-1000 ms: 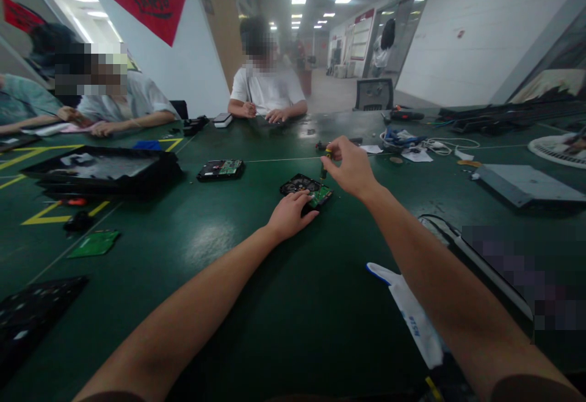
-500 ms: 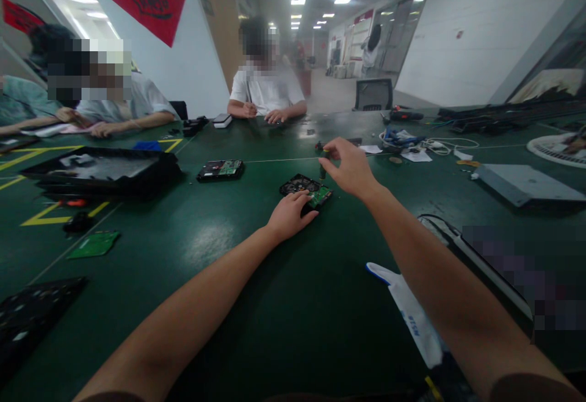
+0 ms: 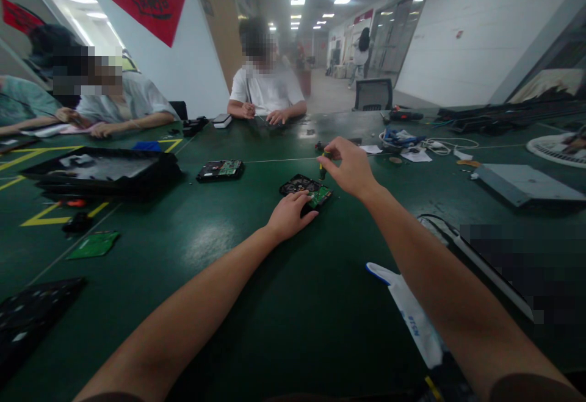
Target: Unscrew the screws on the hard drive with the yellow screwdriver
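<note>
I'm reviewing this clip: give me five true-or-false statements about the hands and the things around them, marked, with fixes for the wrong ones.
1. The right hand holds a screwdriver. True.
2. The left hand is raised clear of the hard drive. False: its fingers rest on it.
3. A second drive lies to the left of the one being handled. True.
4. The green board lies at the picture's right edge. False: it lies towards the left.
5. The grey box lies to the right of the right hand. True.
</note>
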The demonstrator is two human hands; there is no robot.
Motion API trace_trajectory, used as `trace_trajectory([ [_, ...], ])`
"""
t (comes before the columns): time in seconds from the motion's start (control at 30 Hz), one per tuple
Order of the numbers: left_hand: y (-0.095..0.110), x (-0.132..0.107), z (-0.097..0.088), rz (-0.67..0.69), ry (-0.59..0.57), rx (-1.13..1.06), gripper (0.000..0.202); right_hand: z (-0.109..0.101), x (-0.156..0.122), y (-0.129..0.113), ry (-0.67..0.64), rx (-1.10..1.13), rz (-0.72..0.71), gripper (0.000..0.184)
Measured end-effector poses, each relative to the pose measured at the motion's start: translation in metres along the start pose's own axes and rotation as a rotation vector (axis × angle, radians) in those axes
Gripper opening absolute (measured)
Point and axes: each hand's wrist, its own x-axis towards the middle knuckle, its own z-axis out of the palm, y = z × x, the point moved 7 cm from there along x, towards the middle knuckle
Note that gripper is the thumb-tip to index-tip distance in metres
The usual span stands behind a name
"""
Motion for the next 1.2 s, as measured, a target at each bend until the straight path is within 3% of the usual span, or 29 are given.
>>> trace_trajectory([
  [0.13, 0.001, 0.0, 0.0, 0.003, 0.01, 0.003, 0.047, 0.0, 0.0, -0.008, -0.016, -0.025, -0.069, 0.013],
  [0.37, -0.001, 0.001, 0.002, -0.007, -0.001, -0.002, 0.045, 0.001, 0.001, 0.002, -0.004, 0.023, 0.025, 0.02],
  [0.73, 0.0, 0.0, 0.001, 0.011, 0.019, 0.001, 0.046, 0.006, -0.002, -0.01, -0.053, -0.102, -0.03, 0.013],
  [0.9, 0.0, 0.001, 0.002, 0.005, 0.005, 0.0, 0.046, 0.013, -0.005, -0.007, -0.129, -0.073, 0.02, 0.029],
  [1.03, -0.001, 0.001, 0.002, -0.001, -0.005, -0.003, 0.047, 0.0, 0.0, -0.01, -0.068, -0.07, 0.026, 0.031],
  [1.2, -0.001, 0.001, 0.002, -0.009, -0.029, 0.002, 0.05, -0.036, 0.015, -0.018, 0.139, -0.059, 0.009, 0.036],
])
